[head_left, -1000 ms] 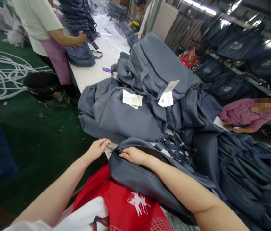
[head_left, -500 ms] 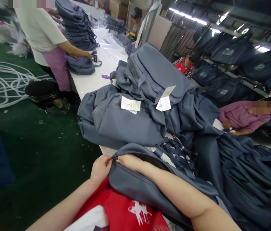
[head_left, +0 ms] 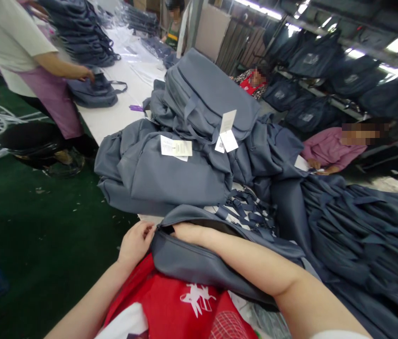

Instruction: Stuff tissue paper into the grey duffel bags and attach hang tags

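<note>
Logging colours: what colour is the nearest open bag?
The open bag is blue-grey, clearest in head view.

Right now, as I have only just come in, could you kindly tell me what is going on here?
A person is handling an open blue-grey bag held against their front. Their left hand is at one end of its zipped opening, and their right hand reaches inside, fingers hidden. Just beyond lies a pile of similar bags, some with paper tags. Further along the white table, a co-worker has a hand at another bag.
</note>
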A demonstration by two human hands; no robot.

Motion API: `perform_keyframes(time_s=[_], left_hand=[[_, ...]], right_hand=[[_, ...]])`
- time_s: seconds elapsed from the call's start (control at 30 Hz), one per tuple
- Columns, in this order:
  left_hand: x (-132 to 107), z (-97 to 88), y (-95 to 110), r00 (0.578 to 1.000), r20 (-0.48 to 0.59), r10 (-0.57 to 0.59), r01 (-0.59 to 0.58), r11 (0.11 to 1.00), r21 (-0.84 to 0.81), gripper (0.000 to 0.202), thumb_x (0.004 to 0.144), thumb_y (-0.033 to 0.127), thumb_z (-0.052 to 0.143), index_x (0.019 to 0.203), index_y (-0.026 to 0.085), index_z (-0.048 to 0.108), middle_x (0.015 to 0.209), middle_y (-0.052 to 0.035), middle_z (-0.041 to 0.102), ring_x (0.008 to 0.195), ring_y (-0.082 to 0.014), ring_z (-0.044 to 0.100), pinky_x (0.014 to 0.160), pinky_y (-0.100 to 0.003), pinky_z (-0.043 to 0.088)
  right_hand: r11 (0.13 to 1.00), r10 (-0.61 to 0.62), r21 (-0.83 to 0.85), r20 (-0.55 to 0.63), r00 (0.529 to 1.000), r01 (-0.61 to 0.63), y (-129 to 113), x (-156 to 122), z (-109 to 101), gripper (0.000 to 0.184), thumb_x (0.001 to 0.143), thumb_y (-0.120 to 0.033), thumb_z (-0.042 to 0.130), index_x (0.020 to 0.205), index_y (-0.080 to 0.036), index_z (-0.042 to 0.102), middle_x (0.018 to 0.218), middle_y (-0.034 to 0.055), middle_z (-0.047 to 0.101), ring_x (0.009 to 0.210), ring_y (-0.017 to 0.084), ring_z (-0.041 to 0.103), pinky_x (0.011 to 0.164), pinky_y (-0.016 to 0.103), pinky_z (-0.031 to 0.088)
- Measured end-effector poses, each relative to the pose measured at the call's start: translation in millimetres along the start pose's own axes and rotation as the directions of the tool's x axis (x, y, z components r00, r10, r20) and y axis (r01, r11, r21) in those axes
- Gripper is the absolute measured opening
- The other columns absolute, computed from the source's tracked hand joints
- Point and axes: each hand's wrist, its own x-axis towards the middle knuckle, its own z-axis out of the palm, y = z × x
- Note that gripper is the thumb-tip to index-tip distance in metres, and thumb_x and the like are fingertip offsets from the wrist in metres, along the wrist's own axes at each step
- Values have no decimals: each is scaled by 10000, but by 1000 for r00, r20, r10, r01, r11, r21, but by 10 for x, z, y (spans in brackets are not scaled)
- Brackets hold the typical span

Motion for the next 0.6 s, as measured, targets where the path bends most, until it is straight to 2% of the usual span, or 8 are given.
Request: perform_keyframes(time_s=[0.1, 0.2, 0.3, 0.33, 0.4, 0.43, 0.5, 0.6], left_hand=[[80, -191, 192, 989, -14, 147, -148, 988, -49, 262, 924, 371, 465, 944, 197, 660, 948, -59, 700, 803, -178, 658, 795, -309, 527], [184, -225, 513, 903, 178, 392, -376, 919, -114, 301, 888, 393, 541, 1128, 241, 642, 1144, -53, 687, 1057, -214, 637, 971, -354, 492], [326, -116, 841, 801, 363, 476, -459, 877, -139, 741, 754, 382, 698, 1417, 248, 395, 1455, -73, 464, 1312, -255, 460, 1105, -407, 397], [379, -72, 932, 787, 389, 479, -467, 874, -131, 846, 722, 364, 721, 1457, 242, 320, 1507, -79, 386, 1357, -263, 401, 1128, -418, 369], [481, -2, 1067, 773, 407, 487, -490, 865, -105, 889, 714, 355, 716, 1475, 242, 272, 1533, -83, 334, 1387, -269, 351, 1149, -432, 337], [529, 24, 1109, 766, 408, 497, -509, 856, -89, 864, 728, 366, 699, 1471, 241, 277, 1526, -85, 343, 1389, -270, 347, 1154, -440, 326], [619, 74, 1132, 749, 408, 522, -550, 833, -57, 838, 749, 400, 669, 1469, 228, 275, 1507, -99, 361, 1388, -276, 346, 1159, -449, 314], [766, 212, 1026, 723, 430, 540, -591, 807, -19, 903, 754, 431, 634, 1498, 190, 183, 1539, -141, 273, 1408, -307, 299, 1154, -466, 314]], right_hand=[[990, -16, 141, 121, 993, -1, 214, -546, -144, 198, 849, -236, 581, 968, -209, 736, 933, 27, 745, 755, 171, 684, 674, 242, 526], [978, -19, 210, 172, 985, -18, 384, -1215, -250, 179, 837, -207, 582, 806, -225, 758, 744, 7, 738, 611, 149, 657, 595, 233, 498], [986, 98, 130, 19, 995, -100, 428, -1843, -314, 261, 899, -248, 515, 796, -188, 747, 784, 58, 738, 671, 175, 672, 662, 268, 502], [986, 137, 104, -58, 989, -131, 411, -2026, -317, 309, 930, -282, 478, 807, -176, 741, 801, 75, 736, 707, 184, 678, 696, 279, 506], [984, 167, 100, -212, 963, -149, 341, -2343, -276, 388, 979, -322, 395, 867, -160, 729, 854, 95, 729, 794, 188, 683, 777, 292, 513], [983, 175, 109, -302, 937, -148, 295, -2475, -228, 389, 988, -322, 376, 921, -157, 721, 904, 101, 726, 854, 188, 679, 827, 302, 511], [980, 197, 128, -495, 847, -153, 195, -2687, -73, 319, 971, -319, 431, 1093, -158, 677, 1068, 115, 698, 1026, 203, 641, 954, 345, 479], [966, 259, 174, -714, 650, -194, 89, -2895, 262, 467, 898, -336, 572, 1326, -156, 524, 1338, 154, 556, 1271, 238, 490, 1071, 413, 402]])
